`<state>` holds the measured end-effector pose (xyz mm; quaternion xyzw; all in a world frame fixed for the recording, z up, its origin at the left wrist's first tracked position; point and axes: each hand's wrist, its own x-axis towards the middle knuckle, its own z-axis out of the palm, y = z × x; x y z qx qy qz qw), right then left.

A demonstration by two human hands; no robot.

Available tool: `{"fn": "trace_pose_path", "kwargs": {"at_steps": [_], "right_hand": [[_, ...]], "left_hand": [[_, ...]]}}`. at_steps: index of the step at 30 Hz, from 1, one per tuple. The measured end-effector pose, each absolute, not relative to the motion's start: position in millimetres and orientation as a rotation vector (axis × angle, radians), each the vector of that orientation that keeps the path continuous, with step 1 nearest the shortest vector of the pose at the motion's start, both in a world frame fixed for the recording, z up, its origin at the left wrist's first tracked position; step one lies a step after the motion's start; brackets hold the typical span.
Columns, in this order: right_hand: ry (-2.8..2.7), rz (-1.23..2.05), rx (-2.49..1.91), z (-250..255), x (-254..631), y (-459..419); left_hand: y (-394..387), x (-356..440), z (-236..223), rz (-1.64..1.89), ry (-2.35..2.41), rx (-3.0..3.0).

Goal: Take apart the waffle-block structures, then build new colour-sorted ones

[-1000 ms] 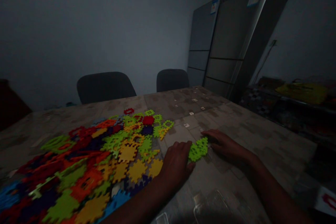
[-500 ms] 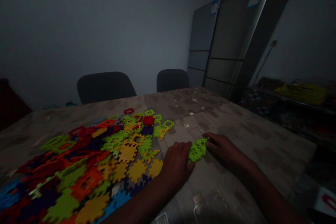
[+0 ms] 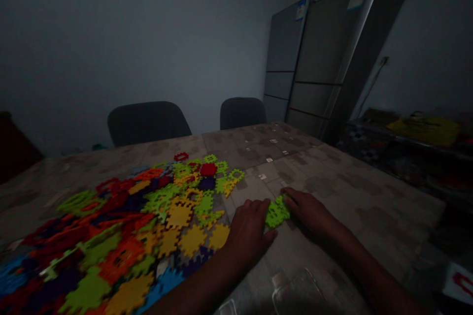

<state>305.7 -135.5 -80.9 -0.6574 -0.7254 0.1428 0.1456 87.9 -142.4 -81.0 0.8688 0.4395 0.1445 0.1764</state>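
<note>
Two joined bright green toothed puzzle pieces [image 3: 275, 212] lie flat on the patterned table [image 3: 332, 177] between my hands. My left hand [image 3: 249, 229] rests knuckles-up at their left edge, fingers curled down against the nearest piece. My right hand [image 3: 308, 211] lies palm-down at their right edge, fingers pressed onto the far green piece. A wide heap of colourful interlocking pieces [image 3: 121, 226], yellow, red, green, orange and blue, spreads over the table to the left of my left hand.
Two dark chairs [image 3: 148, 120] [image 3: 242, 111] stand at the table's far side. A tall grey refrigerator [image 3: 332, 54] stands at the back right. A low cluttered surface with a yellow object [image 3: 424, 130] lies to the right.
My right hand has slid left and pushed the right green piece closer to the left one. The left hand has stayed in place.
</note>
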Motion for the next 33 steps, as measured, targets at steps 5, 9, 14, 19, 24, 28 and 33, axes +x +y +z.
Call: {"fn": "trace_pose_path", "kwargs": {"at_steps": [5, 9, 14, 19, 24, 28, 33], "right_hand": [[-2.052, 0.398, -1.983, -79, 308, -130], [-2.054, 0.400, -2.003, -77, 305, -124], [-2.045, 0.392, -2.044, -73, 304, -117], [-2.043, 0.355, -2.097, -71, 298, -113], [-2.085, 0.362, -2.054, -71, 302, -112], [-2.160, 0.384, -1.934, -60, 326, -111], [-2.431, 0.481, -1.495, -50, 337, -114]], "left_hand": [[-142, 87, -82, 0.400, 1.235, 2.470], [-143, 88, -82, 0.398, 1.235, 2.472], [-142, 88, -81, 0.399, 1.236, 2.468], [-144, 88, -77, 0.381, 1.236, 2.461], [-145, 88, -75, 0.376, 1.235, 2.455], [-145, 87, -76, 0.380, 1.234, 2.448], [-144, 89, -75, 0.388, 1.233, 2.449]]}}
